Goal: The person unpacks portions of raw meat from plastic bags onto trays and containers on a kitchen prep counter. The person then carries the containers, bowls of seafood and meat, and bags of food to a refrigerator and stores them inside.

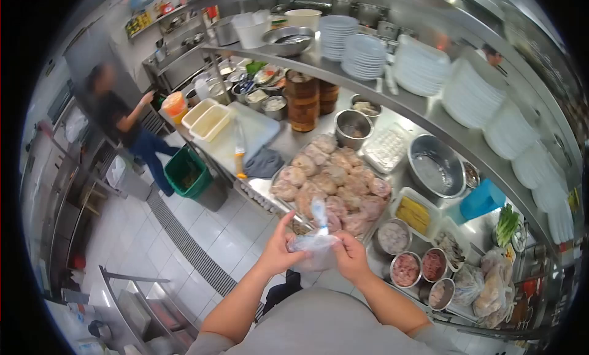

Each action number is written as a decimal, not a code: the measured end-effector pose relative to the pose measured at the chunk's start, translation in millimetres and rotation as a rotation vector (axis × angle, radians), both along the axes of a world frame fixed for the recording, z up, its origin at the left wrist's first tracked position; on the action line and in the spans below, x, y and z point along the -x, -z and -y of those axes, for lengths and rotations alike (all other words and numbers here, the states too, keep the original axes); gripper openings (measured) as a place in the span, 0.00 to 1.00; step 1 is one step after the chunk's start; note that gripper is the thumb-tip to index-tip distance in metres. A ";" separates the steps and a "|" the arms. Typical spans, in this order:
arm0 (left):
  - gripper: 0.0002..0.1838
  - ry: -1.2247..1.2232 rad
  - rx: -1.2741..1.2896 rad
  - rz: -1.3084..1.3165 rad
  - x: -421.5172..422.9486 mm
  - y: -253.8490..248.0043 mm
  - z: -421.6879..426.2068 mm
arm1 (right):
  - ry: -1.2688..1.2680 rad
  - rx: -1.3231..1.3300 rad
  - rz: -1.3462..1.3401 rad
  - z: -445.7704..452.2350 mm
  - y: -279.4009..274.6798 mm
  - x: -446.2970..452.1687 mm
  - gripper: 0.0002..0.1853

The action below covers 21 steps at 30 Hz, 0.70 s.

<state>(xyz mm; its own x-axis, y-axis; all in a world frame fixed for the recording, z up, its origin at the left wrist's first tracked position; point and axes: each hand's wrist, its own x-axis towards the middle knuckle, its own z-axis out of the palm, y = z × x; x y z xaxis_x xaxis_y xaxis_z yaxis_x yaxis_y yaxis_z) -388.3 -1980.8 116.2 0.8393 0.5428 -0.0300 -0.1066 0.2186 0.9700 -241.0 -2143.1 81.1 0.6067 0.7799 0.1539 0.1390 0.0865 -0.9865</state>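
Note:
Both my hands are at a clear plastic bag (316, 257), held in front of my body at the counter's near edge. My left hand (279, 248) has its thumb on the bag's left side, with the index finger raised. The fingers of my right hand (350, 255) pinch the bag's right side. The bag's top is gathered and sticks up, with a bluish band around it. What the bag contains is too blurred to tell. Just beyond it, a metal tray (285, 203) holds several pale pink meat pieces (334, 177).
A cutting board (254, 129) with a knife (238, 143) lies to the left. Metal bowls (437, 165) and containers of minced meat (405, 270) stand right. Stacked plates (423, 64) fill the overhead shelf. A person (123, 113) stands left, near a green bin (187, 172).

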 end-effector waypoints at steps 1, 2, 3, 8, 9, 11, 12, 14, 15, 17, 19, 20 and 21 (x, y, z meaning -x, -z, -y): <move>0.25 0.050 -0.140 -0.217 7.8 -0.9 -15.9 | -0.019 0.007 -0.001 -21.5 -3.7 5.3 0.08; 0.26 0.103 -0.277 -0.440 18.0 -2.2 -30.2 | -0.086 -0.001 0.161 -42.3 -9.9 12.5 0.07; 0.26 0.088 -0.277 -0.444 25.9 4.3 -44.1 | -0.149 -0.020 0.328 -62.3 -14.0 17.7 0.07; 0.17 -0.022 -0.706 -0.110 41.9 42.6 -107.4 | -0.206 -0.051 0.263 -129.1 -22.9 34.1 0.05; 0.16 -0.006 -0.688 -0.096 43.5 45.5 -117.8 | -0.204 -0.068 0.245 -140.9 -24.1 34.7 0.05; 0.16 0.074 -0.267 -0.041 45.9 45.4 -136.6 | -0.181 -0.077 0.216 -161.1 -23.0 34.3 0.05; 0.17 0.000 -0.248 -0.017 42.1 49.2 -142.7 | -0.165 -0.056 0.211 -170.5 -21.5 33.6 0.05; 0.17 -0.013 -0.217 -0.046 37.5 58.3 -160.2 | -0.135 -0.034 0.198 -192.9 -16.5 27.1 0.06; 0.17 -0.047 -0.190 -0.068 33.3 62.9 -168.4 | -0.118 -0.046 0.180 -204.8 -12.4 21.2 0.06; 0.19 -0.090 -0.251 -0.134 9.6 14.2 -178.8 | -0.092 -0.048 0.147 -226.9 -7.7 10.9 0.06; 0.21 -0.133 -0.317 -0.199 -9.3 -2.2 -193.3 | -0.157 -0.116 0.098 -250.9 -7.0 0.3 0.05; 0.22 -0.046 -0.364 -0.268 -13.3 -0.9 -210.0 | -0.145 -0.117 0.089 -266.6 -5.7 -4.5 0.05; 0.23 0.041 -0.410 -0.339 -14.5 0.7 -229.7 | -0.183 -0.139 0.178 -283.5 -4.1 -7.6 0.06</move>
